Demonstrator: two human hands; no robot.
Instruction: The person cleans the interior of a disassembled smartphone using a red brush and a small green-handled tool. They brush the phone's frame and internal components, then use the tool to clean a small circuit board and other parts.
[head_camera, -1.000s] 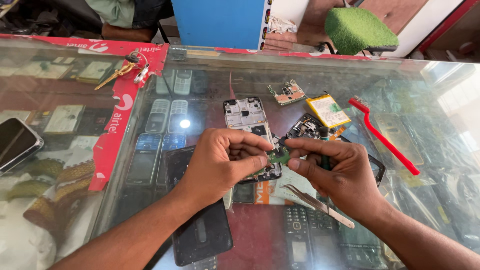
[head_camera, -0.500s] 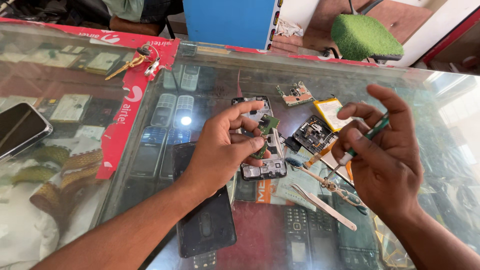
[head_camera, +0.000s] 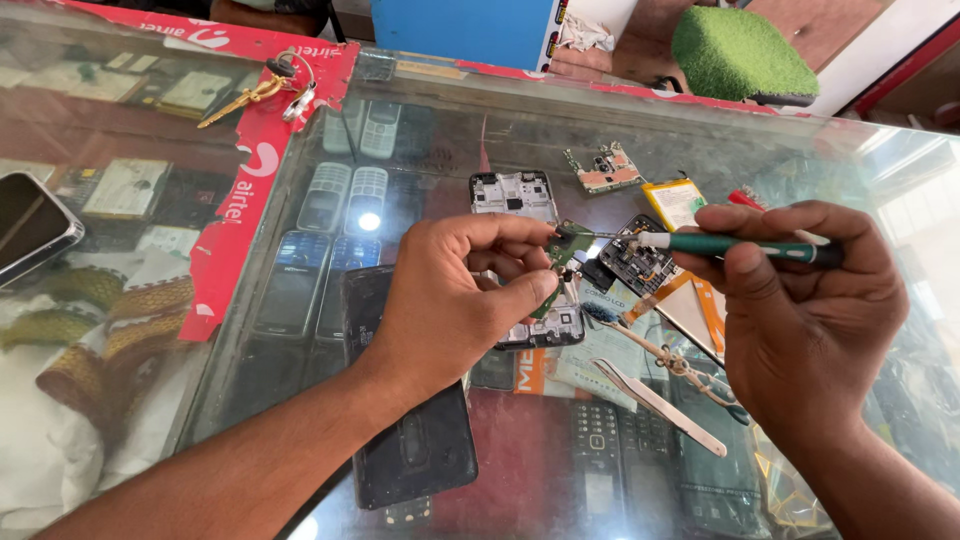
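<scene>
My left hand (head_camera: 450, 300) pinches the small green board (head_camera: 562, 250) above the opened phone (head_camera: 530, 270), my right hand (head_camera: 800, 300) grips the screwdriver (head_camera: 730, 245), tip at the board, so the phone's stripped, reassembly undone.

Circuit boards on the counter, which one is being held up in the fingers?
The small green board, pinched in the left hand, with the screwdriver tip at it. The other boards, one near the yellow battery, lie flat on the glass.
</scene>
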